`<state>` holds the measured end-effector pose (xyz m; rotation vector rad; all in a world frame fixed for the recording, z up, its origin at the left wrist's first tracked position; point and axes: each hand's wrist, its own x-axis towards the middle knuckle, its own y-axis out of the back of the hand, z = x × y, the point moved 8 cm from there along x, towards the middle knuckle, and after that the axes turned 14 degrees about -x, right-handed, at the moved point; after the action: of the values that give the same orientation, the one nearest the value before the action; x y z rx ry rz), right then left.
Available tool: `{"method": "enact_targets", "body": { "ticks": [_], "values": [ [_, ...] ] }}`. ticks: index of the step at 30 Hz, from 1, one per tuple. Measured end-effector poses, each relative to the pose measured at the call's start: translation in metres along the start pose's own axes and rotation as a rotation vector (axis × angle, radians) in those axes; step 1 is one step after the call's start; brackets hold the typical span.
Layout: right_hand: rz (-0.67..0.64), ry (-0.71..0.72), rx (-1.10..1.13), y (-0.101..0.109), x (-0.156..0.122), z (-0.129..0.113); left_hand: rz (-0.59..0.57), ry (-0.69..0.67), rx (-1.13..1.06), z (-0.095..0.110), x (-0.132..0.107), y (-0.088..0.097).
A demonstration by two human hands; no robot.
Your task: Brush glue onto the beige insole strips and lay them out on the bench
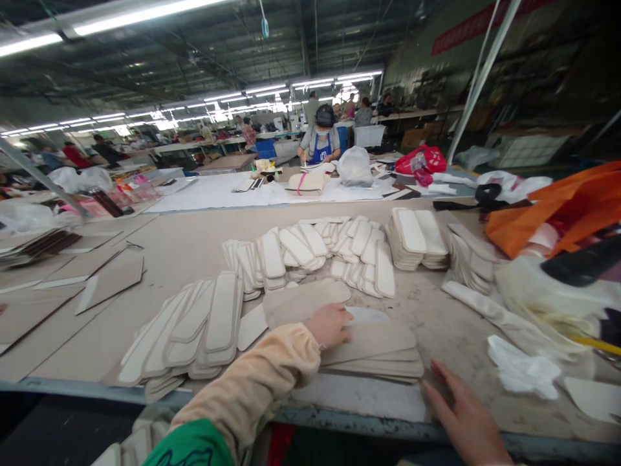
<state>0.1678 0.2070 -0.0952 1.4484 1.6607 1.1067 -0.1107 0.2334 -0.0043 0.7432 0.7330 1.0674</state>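
Note:
My left hand [330, 325], in a cream sleeve, rests with curled fingers on a low stack of long tan cardboard strips [376, 353] near the table's front edge. My right hand [463, 414] lies flat with fingers stretched out on the table just right of that stack, holding nothing. A fanned row of cream padded oblong pieces [194, 333] lies to the left of my left hand. More such pieces [310, 252] are heaped behind it.
Neat stacks of padded pieces [420, 239] stand at the right, next to orange fabric [557, 207] and crumpled white plastic [521, 372]. Flat cardboard sheets [107, 278] lie at the left. A person in a blue apron [320, 139] works at the far end.

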Motion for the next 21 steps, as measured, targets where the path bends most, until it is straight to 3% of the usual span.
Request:
{"method": "enact_targets", "body": {
  "ticks": [5, 9, 21],
  "values": [
    [0.038, 0.052, -0.015, -0.001, -0.002, -0.004, 0.153, 0.189, 0.121, -0.050, -0.014, 0.032],
    [0.066, 0.087, -0.036, 0.000, -0.004, -0.007, 0.181, 0.331, 0.198, -0.084, -0.019, 0.039],
    [0.073, 0.105, -0.088, -0.003, -0.004, -0.007, 0.226, 0.460, 0.185, -0.109, -0.027, 0.040]
  ]
}}
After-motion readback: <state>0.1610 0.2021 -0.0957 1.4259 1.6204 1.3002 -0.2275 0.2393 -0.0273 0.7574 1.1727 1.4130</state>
